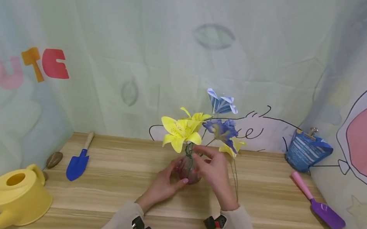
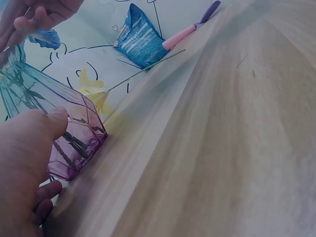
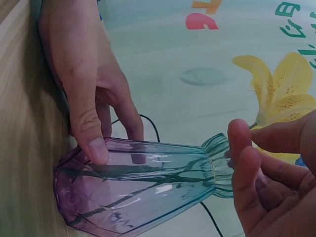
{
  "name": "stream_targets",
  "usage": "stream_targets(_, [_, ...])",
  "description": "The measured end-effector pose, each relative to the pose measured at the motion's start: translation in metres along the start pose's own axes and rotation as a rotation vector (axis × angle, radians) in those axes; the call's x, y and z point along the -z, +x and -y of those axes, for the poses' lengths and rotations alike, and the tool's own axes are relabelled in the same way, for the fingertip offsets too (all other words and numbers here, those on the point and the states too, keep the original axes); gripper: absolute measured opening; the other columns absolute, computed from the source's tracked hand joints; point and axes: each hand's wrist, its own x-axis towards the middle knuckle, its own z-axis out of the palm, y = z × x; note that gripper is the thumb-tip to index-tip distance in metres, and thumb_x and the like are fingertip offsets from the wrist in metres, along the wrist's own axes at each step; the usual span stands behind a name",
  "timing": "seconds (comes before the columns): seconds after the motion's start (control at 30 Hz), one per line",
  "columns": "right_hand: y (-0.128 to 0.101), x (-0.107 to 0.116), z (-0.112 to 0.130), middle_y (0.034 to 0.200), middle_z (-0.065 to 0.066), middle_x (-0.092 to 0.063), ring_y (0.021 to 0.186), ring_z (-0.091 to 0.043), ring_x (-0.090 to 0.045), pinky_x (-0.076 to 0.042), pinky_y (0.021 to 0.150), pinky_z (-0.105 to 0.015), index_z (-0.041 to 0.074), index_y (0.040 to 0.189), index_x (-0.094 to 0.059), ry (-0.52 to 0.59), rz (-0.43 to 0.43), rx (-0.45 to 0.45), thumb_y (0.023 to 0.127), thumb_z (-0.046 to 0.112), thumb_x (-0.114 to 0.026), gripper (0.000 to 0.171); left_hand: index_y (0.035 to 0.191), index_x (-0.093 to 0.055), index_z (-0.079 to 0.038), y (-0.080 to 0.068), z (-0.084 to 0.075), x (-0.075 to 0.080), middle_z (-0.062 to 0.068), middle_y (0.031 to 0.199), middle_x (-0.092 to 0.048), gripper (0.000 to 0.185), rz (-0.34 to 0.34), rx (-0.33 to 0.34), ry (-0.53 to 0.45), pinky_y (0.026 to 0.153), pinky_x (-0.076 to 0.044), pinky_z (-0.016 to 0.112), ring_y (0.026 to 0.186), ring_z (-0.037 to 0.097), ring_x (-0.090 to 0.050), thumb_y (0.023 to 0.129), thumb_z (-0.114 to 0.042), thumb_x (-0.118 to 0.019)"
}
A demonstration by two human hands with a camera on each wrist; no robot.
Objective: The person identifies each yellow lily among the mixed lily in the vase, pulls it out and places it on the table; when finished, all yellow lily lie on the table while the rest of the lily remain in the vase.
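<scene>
Glass vase [image 1: 189,170], faceted, purple base shading to teal neck, upright on the wooden worktop [image 1: 262,204] at centre. Left hand [image 1: 163,184], at 8 o'clock of the vase: fingers curled about the lower body, thumb pressed flat on a facet in the right wrist view, other fingers wrapped behind the glass; it grips the vase. Right hand [image 1: 214,169], at 3 o'clock of the vase: fingertips [image 3: 242,143] drawn together at the fluted neck, half closed, pinching near the stems there; whether a stem is actually held cannot be told. Contents of vase: yellow lilies [image 1: 181,130], blue flowers [image 1: 221,129], one blue paper flower [image 1: 221,102] topmost. One loose yellow flower with wire stem [image 1: 233,168] lies at 2 o'clock of the vase. Worktop, other items: blue trowel [image 1: 79,162] at 9 o'clock; yellow watering can [image 1: 18,195] at 8 o'clock; purple scoop with pink handle [image 1: 319,202] at 3 o'clock; blue clipped bag [image 1: 306,151] at 2 o'clock against the printed backdrop [image 1: 143,46].
</scene>
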Motion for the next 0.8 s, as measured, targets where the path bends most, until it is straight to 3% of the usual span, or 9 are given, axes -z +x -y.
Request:
stream_targets(0.17, [0.004, -0.006, -0.001, 0.124, -0.012, -0.081, 0.053, -0.024, -0.068, -0.050, 0.045, -0.024, 0.012, 0.124, -0.081, -0.030, 0.005, 0.032, 0.097, 0.011, -0.074, 0.027, 0.168, -0.033, -0.021, 0.000, 0.000, 0.000, 0.016, 0.165, -0.052, 0.084, 0.005, 0.001, -0.016, 0.124, -0.048, 0.056, 0.150, 0.036, -0.055, 0.100, -0.042, -0.076])
stream_targets(0.43, [0.003, -0.011, -0.002, 0.120, -0.014, -0.081, 0.052, -0.027, -0.069, -0.041, 0.040, -0.019, 0.014, 0.117, -0.083, -0.014, -0.032, 0.028, 0.096, 0.008, -0.075, 0.023, 0.168, -0.033, -0.023, 0.000, 0.001, 0.000, 0.015, 0.165, -0.052, 0.083, 0.011, -0.002, -0.013, 0.124, -0.048, 0.056, 0.150, 0.036, -0.055, 0.100, -0.043, -0.076])
stream_targets(0.57, [0.002, -0.013, -0.003, 0.110, -0.013, -0.081, 0.051, -0.028, -0.068, -0.040, 0.039, -0.020, 0.013, 0.113, -0.084, 0.020, -0.059, 0.019, 0.095, 0.009, -0.077, 0.019, 0.168, -0.034, -0.023, -0.001, 0.000, 0.000, 0.015, 0.165, -0.053, 0.082, 0.004, -0.006, -0.020, 0.124, -0.048, 0.056, 0.149, 0.036, -0.056, 0.100, -0.043, -0.076])
stream_targets(0.67, [0.002, -0.014, -0.005, 0.090, -0.014, -0.079, 0.048, -0.027, -0.066, -0.040, 0.038, -0.020, 0.011, 0.109, -0.083, 0.048, -0.078, 0.012, 0.094, 0.008, -0.078, 0.016, 0.168, -0.034, -0.022, -0.001, -0.001, 0.000, 0.016, 0.164, -0.053, 0.082, 0.003, -0.002, -0.014, 0.123, -0.048, 0.057, 0.149, 0.037, -0.056, 0.100, -0.043, -0.075])
stream_targets(0.8, [0.003, -0.015, -0.008, 0.094, -0.016, -0.080, 0.045, -0.019, -0.064, -0.043, 0.038, -0.020, 0.006, 0.109, -0.082, 0.062, -0.100, 0.029, 0.092, 0.005, -0.078, 0.017, 0.168, -0.034, -0.022, -0.001, -0.001, 0.000, 0.016, 0.165, -0.053, 0.082, -0.001, -0.007, -0.003, 0.123, -0.048, 0.057, 0.149, 0.036, -0.056, 0.100, -0.044, -0.075])
